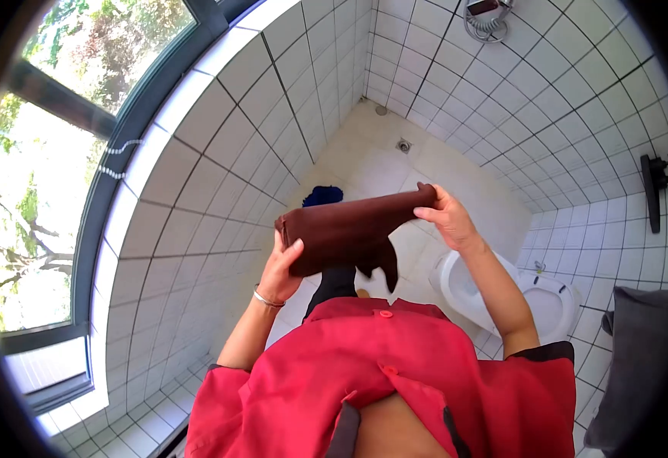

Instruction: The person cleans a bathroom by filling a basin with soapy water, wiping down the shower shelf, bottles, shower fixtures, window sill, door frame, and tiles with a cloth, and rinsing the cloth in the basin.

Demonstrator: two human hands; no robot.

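A dark brown cloth (341, 229), partly folded, is stretched between my two hands in front of my body. My left hand (280, 269) grips its left end, thumb on the near face and fingers behind. Its far right corner is pinched between the thumb and fingers of my right hand (450, 217). One loose pointed end of the cloth hangs down near the middle. Whether it is a towel or a garment, I cannot tell. Both hands are off the floor, with nothing else in them.
A white toilet (559, 305) with its lid raised stands at the right. A dark blue fuzzy item (323, 196) lies on the tiled floor (357, 153), near a drain (403, 145). A window (51, 191) fills the left; a grey towel (643, 366) hangs at right.
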